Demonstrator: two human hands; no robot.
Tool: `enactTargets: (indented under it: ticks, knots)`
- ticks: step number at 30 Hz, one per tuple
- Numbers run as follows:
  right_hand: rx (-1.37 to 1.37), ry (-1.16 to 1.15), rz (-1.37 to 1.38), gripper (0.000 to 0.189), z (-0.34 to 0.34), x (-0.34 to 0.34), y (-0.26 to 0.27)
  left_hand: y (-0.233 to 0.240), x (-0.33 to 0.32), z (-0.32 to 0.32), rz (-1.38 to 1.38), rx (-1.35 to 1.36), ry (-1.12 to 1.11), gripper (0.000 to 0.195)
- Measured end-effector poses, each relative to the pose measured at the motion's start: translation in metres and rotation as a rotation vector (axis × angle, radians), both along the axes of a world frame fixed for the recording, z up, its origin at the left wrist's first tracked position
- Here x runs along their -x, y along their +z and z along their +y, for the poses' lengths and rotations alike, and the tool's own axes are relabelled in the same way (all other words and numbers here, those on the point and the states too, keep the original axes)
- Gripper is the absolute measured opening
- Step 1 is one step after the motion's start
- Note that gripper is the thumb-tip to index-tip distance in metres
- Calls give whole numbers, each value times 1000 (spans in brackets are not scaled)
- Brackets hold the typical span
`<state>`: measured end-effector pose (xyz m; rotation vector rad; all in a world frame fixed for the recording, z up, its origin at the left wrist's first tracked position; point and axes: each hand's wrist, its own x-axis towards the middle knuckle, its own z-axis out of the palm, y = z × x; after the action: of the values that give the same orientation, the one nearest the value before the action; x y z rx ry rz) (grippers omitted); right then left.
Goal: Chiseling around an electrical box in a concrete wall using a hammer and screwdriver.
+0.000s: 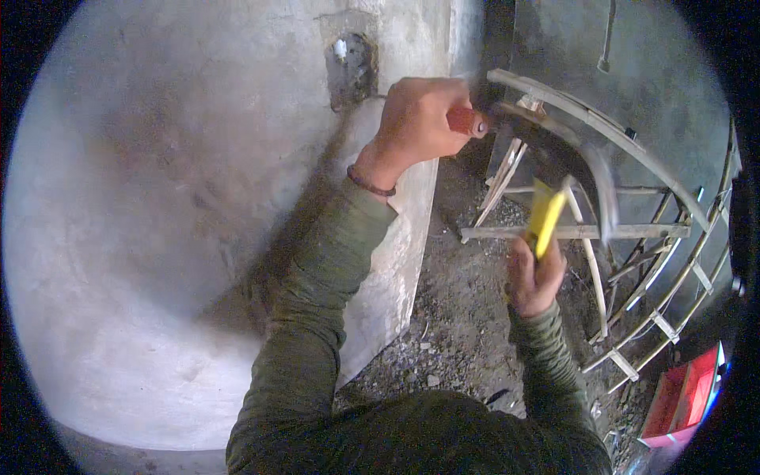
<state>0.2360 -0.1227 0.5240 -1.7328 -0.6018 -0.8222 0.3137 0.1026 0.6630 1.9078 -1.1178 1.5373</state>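
Observation:
My left hand [418, 122] is a fist around the red handle [462, 121] of a chisel or screwdriver. Its butt points right, and a thin shank reaches left towards a rough recess [355, 83] in the plastered wall [196, 178]. Whether the tip touches the wall cannot be made out. My right hand [537, 276] grips the yellow handle [547, 219] of what looks like a claw hammer. The dark, curved hammer head [570, 154] is motion-blurred, one end near the red handle's butt. A small white piece [340, 48] sits inside the recess.
Wooden and bamboo frames or ladders [638, 139] stand to the right, against a grey wall [671, 65]. Rubble-strewn ground [469, 332] lies below my hands. A red box-like object [686, 395] is at lower right. A pipe or conduit [607, 41] runs down the far wall.

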Motion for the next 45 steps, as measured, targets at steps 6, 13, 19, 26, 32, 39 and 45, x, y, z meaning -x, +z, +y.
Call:
enactTargets:
  ticks: [6, 13, 19, 26, 32, 39, 45]
  knots:
    - [-638, 521, -417, 20, 2, -2, -11, -1, -6, -7, -34, -23, 16, 21]
    - [-343, 175, 115, 16, -2, -7, -29, -9, -30, -12, -128, 13, 26, 26]
    - [-391, 245, 49, 27, -24, 16, -37, -40, -41, -14, -96, -329, 322, 40]
    - [-197, 100, 1, 29, -40, 11, -39, 24, 5, -24, 59, -69, 168, 24]
    - [-228, 158, 116, 32, -49, 7, -41, 63, -5, 29, 402, 160, 86, 28]
    - [-328, 169, 160, 22, -49, -2, -45, 88, 12, 69, 601, 269, -673, 20]
    - [-435, 237, 245, 23, -56, -9, -55, 78, 15, 70, 635, 419, -555, 24]
